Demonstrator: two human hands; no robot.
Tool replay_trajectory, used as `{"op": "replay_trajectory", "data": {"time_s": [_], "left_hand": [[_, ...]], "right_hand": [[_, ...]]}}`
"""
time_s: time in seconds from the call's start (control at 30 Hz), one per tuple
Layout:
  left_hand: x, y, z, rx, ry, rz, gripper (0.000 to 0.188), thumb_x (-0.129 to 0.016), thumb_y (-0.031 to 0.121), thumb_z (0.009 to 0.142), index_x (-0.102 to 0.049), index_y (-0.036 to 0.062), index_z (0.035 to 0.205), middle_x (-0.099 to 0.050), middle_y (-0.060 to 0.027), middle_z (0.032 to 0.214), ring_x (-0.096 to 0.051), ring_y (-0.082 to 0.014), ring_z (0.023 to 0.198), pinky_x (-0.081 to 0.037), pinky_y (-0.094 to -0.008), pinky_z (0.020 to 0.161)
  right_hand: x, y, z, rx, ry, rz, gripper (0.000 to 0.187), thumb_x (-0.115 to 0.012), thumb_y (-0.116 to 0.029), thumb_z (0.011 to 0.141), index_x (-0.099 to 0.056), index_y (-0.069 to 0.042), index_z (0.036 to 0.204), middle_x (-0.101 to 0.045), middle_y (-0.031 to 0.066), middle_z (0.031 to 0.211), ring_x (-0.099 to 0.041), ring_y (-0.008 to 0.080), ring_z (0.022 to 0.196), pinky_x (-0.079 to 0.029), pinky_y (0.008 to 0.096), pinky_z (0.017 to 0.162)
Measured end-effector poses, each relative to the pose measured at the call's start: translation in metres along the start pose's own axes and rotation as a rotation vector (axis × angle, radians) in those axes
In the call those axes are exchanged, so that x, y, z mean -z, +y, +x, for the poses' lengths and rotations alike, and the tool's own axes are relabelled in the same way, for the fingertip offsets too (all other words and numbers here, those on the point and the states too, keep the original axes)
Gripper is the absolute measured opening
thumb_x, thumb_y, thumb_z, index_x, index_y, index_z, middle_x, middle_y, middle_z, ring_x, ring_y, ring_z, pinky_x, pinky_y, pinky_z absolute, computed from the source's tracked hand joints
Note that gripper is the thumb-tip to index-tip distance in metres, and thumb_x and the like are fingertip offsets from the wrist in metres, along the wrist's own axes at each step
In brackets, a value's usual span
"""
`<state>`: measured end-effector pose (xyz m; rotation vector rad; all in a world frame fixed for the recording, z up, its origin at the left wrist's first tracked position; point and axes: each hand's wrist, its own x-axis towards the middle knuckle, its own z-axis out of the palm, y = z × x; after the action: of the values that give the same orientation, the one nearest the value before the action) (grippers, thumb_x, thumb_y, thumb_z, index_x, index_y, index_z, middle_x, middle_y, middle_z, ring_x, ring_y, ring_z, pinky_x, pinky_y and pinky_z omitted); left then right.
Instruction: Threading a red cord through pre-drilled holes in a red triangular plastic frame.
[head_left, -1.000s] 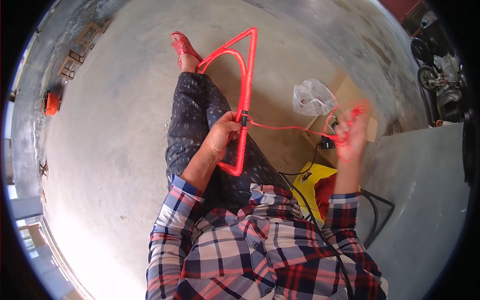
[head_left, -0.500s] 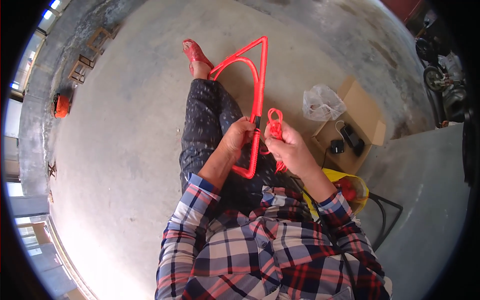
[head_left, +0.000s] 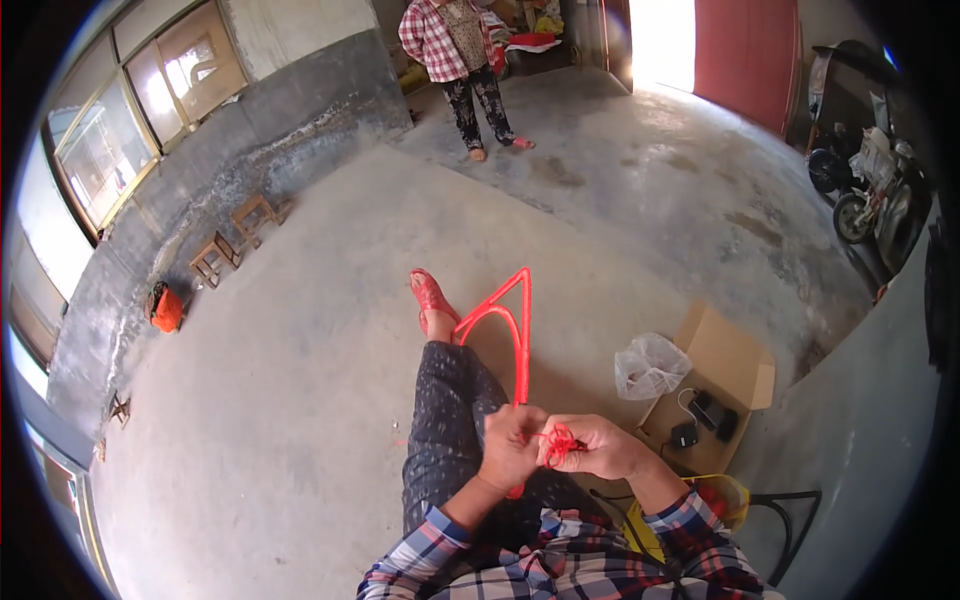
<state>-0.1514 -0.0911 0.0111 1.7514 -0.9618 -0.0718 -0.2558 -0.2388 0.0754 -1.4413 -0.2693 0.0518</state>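
Note:
A triangular frame with an inner arch (head_left: 524, 345), wrapped in red cord, stands upright over my lap, its point away from me. My left hand (head_left: 510, 450) is closed around its lower side and hides the part that it grips. My right hand (head_left: 605, 448), closed, holds a looped bundle of red cord (head_left: 562, 445) right beside the left one. A short red strand spans the gap between the two hands. The lower end of the frame shows only as a bit of red below my left hand.
On the floor at right lie an open cardboard box (head_left: 758, 385) with black devices (head_left: 712, 412) and a clear plastic bag (head_left: 650, 366). A yellow bag (head_left: 735, 492) sits near my right arm. Wooden stools (head_left: 213, 260) and a motorbike (head_left: 868, 200) stand farther off; another person (head_left: 460, 50) stands ahead.
The view has tilted up, bringing the other person and the doorway into sight. My hands have come together, and the cord bundle now sits beside my left hand.

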Motion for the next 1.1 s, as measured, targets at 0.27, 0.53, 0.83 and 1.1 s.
{"op": "replay_trajectory", "data": {"time_s": [0.27, 0.53, 0.83, 1.1], "left_hand": [[0.016, -0.053, -0.011, 0.865, 0.018, -0.341, 0.019, -0.061, 0.020, 0.091, -0.059, 0.0011, 0.085, -0.058, -0.0019, 0.066, -0.050, -0.0078, 0.054, -0.039, -0.0233, 0.048], [-0.005, -0.071, -0.031, 0.589, 0.054, -0.228, 0.012, -0.057, 0.010, 0.092, -0.062, -0.0007, 0.090, -0.062, -0.0013, 0.073, -0.055, -0.0076, 0.063, -0.043, -0.0234, 0.054], [0.031, 0.039, 0.029, 0.792, -0.058, -0.823, 0.011, -0.058, 0.011, 0.090, -0.060, 0.0056, 0.081, -0.054, 0.0040, 0.065, -0.039, -0.0031, 0.049, -0.028, -0.0188, 0.043], [0.010, -0.036, 0.020, 0.708, 0.049, -0.583, 0.008, -0.059, 0.012, 0.091, -0.059, 0.0053, 0.088, -0.059, -0.0011, 0.076, -0.053, -0.0085, 0.064, -0.041, -0.0190, 0.058]], "right_hand": [[0.022, 0.072, 0.017, -0.290, 0.077, -1.239, 0.015, -0.057, -0.010, 0.075, -0.066, -0.006, 0.087, -0.062, 0.0132, 0.092, -0.061, 0.0347, 0.091, -0.051, 0.0440, 0.075], [0.000, 0.122, 0.028, -0.259, 0.351, -0.726, 0.019, -0.064, -0.012, 0.076, -0.063, -0.003, 0.093, -0.063, 0.0173, 0.089, -0.064, 0.0348, 0.079, -0.051, 0.0431, 0.069], [0.000, 0.064, 0.017, 0.144, 0.462, -0.568, 0.034, -0.061, -0.010, 0.088, -0.055, 0.000, 0.120, -0.049, 0.0113, 0.128, -0.048, 0.0250, 0.119, -0.040, 0.0350, 0.099], [0.067, -0.030, -0.065, 0.270, 0.708, 0.497, 0.027, -0.037, -0.029, 0.102, -0.050, -0.011, 0.086, -0.031, -0.0035, 0.054, -0.030, 0.0091, 0.045, -0.047, 0.0374, 0.072]]}}
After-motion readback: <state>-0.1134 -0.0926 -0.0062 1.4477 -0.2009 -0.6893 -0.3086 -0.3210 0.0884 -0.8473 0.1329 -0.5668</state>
